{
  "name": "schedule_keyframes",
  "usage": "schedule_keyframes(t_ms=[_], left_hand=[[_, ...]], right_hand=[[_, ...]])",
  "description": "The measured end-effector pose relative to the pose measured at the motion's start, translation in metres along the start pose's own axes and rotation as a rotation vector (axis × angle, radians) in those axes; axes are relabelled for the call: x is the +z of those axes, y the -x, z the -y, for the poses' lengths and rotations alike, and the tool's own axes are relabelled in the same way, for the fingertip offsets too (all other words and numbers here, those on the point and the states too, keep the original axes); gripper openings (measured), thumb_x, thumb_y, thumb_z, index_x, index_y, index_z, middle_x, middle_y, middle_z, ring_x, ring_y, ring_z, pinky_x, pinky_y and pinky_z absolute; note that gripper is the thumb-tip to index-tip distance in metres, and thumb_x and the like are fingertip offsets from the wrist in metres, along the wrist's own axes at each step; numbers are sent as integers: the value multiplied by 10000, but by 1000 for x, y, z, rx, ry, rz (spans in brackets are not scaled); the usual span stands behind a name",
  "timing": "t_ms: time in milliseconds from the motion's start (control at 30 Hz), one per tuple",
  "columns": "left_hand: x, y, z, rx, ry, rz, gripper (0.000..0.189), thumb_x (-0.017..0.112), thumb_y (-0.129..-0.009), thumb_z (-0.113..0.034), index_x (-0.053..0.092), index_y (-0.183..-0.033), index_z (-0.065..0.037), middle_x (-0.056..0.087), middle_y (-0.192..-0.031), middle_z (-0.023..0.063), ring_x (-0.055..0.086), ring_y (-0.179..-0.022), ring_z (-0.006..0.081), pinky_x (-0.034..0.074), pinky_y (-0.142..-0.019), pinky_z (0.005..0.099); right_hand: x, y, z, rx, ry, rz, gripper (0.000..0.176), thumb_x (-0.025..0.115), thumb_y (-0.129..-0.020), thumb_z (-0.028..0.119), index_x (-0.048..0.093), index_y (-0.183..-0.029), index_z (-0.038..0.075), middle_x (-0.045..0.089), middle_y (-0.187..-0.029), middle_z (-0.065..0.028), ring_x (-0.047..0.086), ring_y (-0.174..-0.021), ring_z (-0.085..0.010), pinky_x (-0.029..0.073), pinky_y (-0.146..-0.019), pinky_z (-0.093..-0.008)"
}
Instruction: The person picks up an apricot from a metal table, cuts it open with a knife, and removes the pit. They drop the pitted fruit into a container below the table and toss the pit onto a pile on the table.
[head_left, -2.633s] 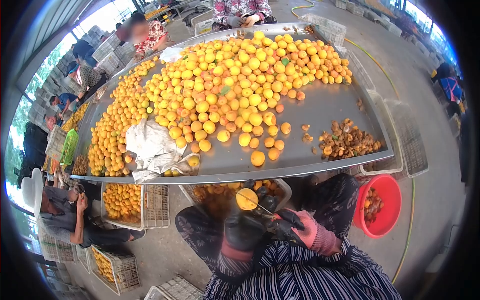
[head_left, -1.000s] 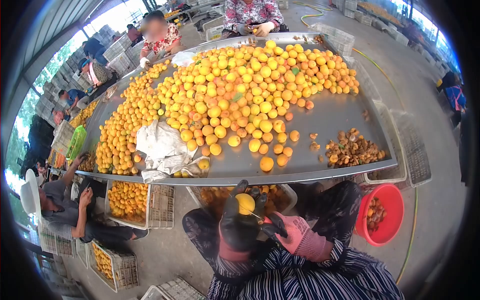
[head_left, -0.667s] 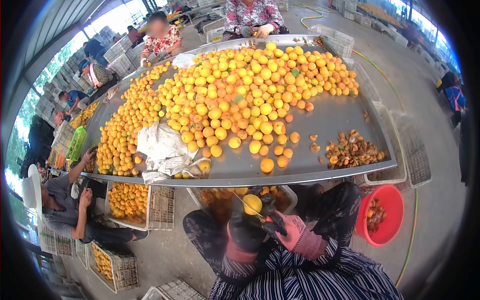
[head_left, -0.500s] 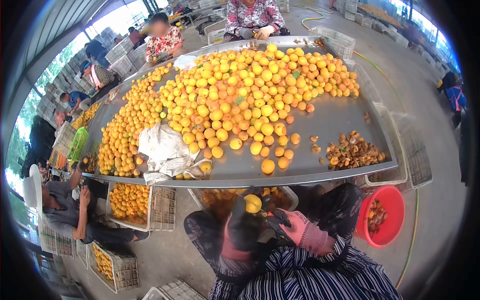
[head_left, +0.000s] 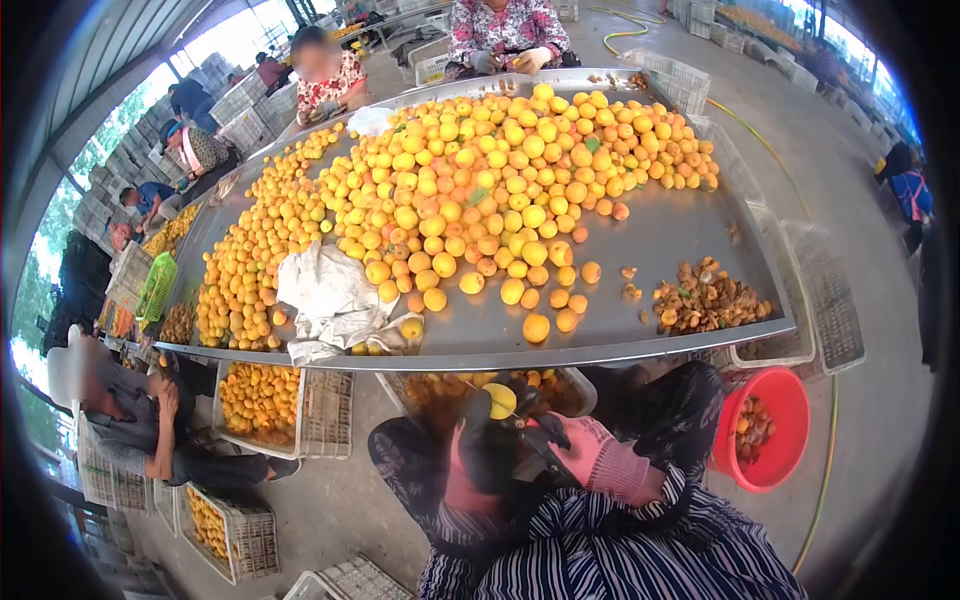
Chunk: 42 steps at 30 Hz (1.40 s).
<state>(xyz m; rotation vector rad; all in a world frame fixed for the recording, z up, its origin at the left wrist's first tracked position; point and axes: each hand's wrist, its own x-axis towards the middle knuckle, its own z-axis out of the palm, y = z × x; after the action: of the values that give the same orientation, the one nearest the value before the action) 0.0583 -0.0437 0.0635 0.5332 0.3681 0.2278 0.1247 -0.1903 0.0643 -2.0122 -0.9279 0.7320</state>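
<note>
In the head view, my left hand (head_left: 484,445), in a dark-palmed pink glove, is closed around a yellow apricot (head_left: 501,401). Close on its right, my right hand (head_left: 578,447) wears a similar glove, its fingers pinched together. A thin small tool (head_left: 517,414) sticks out of them towards the apricot; its exact kind is too small to tell. Under both hands, partly hidden by them, a crate (head_left: 585,390) holds more orange fruit. In front stands a metal table (head_left: 640,255) heaped with apricots (head_left: 470,170).
A white cloth (head_left: 325,295) and a pile of brown scraps (head_left: 710,298) lie on the table. To the right is a red bucket (head_left: 785,435) with scraps inside. Fruit crates (head_left: 325,415) stand left, beside a person in a hat (head_left: 130,410). Other people sit across the table.
My right hand has shifted slightly left, and the thin tool now shows beside the apricot. The person at left has drawn a hand back from the table edge and lowered their head.
</note>
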Motion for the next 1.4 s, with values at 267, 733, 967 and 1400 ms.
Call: schedule_keyframes(t_ms=[267, 733, 967, 1400], left_hand=[[3, -1, -3, 18, 3, 57, 563, 423, -929, -498, 436, -1282, -58, 594, -1017, 146, 601, -865, 304, 526, -715, 422], [-15, -24, 8, 167, -99, -100, 543, 437, -936, -476, 469, -1208, -7, 600, -958, 146, 611, -836, 264, 519, -764, 378], [11, -10, 28, 260, -1001, -37, 425, 400, -977, -357, 482, -1218, -17, 599, -1100, 110, 585, -1018, 206, 477, -839, 301], [7, -17, 32, 638, -574, -98, 193, 363, -944, -170, 497, -849, -70, 565, -964, 93, 534, -953, 218, 419, -914, 363]], right_hand=[[7, 6, 12, -23, 192, -97, 330, 556, -828, 151, 495, -1137, 55, 614, -898, -159, 598, -856, -351, 484, -724, -421], [6, -1, -9, -117, -23, -260, 412, 596, -810, 188, 509, -1175, 17, 620, -909, -221, 594, -869, -390, 476, -786, -431], [-5, -40, -6, 11, 48, -617, 506, 620, -785, 165, 443, -1222, -18, 609, -844, -229, 598, -840, -401, 481, -718, -432], [3, -18, 36, -196, -263, -641, 387, 590, -807, 201, 497, -1138, 23, 588, -982, -203, 569, -934, -412, 489, -761, -414]])
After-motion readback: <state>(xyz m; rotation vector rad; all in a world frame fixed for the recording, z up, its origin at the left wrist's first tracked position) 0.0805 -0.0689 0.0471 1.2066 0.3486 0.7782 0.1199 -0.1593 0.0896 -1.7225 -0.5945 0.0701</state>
